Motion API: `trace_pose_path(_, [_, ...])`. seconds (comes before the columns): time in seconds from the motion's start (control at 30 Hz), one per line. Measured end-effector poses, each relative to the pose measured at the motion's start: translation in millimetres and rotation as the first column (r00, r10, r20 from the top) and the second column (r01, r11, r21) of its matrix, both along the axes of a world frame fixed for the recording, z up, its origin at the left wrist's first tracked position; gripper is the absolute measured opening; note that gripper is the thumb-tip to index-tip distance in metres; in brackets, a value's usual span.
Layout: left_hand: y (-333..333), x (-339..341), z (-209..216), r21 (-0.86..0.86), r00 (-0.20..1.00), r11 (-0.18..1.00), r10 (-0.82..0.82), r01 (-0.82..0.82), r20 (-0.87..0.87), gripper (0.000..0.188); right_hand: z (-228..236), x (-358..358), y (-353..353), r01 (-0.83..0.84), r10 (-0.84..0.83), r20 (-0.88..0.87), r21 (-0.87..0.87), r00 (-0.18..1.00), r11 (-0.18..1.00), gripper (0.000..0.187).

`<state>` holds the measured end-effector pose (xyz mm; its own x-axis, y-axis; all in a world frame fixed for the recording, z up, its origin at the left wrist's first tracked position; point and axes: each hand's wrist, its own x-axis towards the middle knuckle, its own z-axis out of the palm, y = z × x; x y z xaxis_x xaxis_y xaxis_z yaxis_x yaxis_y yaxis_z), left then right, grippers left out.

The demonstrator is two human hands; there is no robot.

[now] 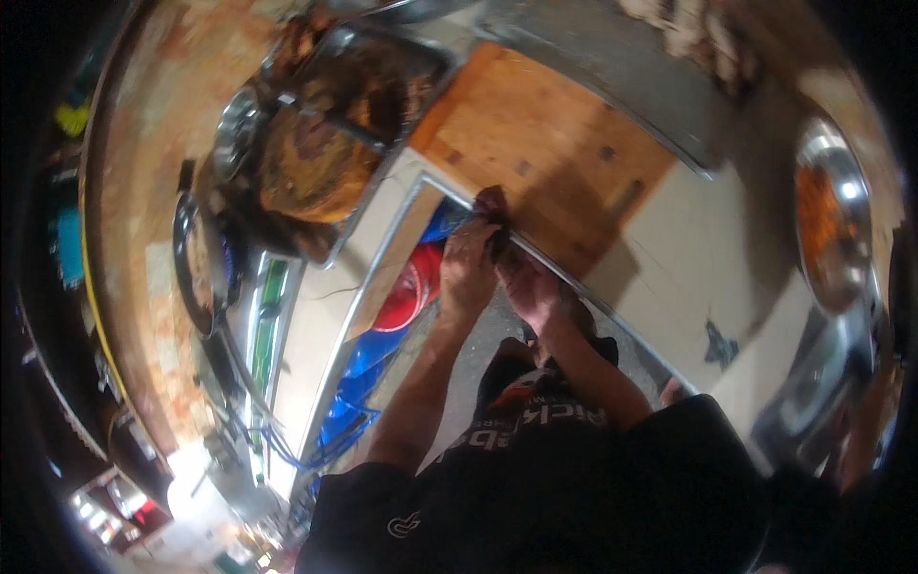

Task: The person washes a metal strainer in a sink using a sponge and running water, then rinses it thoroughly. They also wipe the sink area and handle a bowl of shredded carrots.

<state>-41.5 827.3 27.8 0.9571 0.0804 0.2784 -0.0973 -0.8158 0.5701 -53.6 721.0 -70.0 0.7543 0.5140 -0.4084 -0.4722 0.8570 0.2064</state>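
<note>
At the counter's front edge, my left hand [467, 256] is closed round a dark reddish, crumpled thing [491, 205] that looks like a cloth; blur hides its exact kind. Part of it rests by the corner of a wooden cutting board [545, 134]. Close beside it, my right hand [528, 285] is curled just below the counter edge, its fingers partly hidden. A dark bit shows between the two hands, and whether the right one grips it I cannot tell.
A sink [335, 247] holding a large brown-stained pan [320, 167] is at the left. Further left stands a frying pan [199, 258]. A steel bowl [841, 273] with orange food sits at the far right. Below the counter are a red bucket [406, 298] and blue items [349, 402].
</note>
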Motion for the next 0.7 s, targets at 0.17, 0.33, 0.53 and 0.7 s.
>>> trace_pose_path(0.17, [-47, -44, 0, -0.225, 0.941, 0.947, -0.274, 0.228, -0.199, 0.02, -70, -41, -49, -0.053, -0.225, 0.411, 0.564, 0.883, 0.824, 0.034])
trace_pose_path(0.33, [-100, -101, 10, -0.5, 0.856, 0.86, -0.334, 0.105, -0.394, 0.016, 33, -86, -128, 0.094, -0.064, 0.142, -0.211, 0.988, 0.973, 0.03])
trace_pose_path(0.53, [-159, -146, 36, -0.979, 0.807, 0.099, -0.556, -0.176, -0.201, 0.022, 45, -177, -192, 0.239, -0.195, 0.212, -0.205, 0.958, 0.949, 0.031])
trace_pose_path(0.7, [-193, -173, 36, -0.957, 0.653, 0.191, -0.699, -0.219, -0.289, 0.023, 88, -220, -210, 0.377, -0.372, 0.092, -0.381, 0.924, 0.844, 0.032])
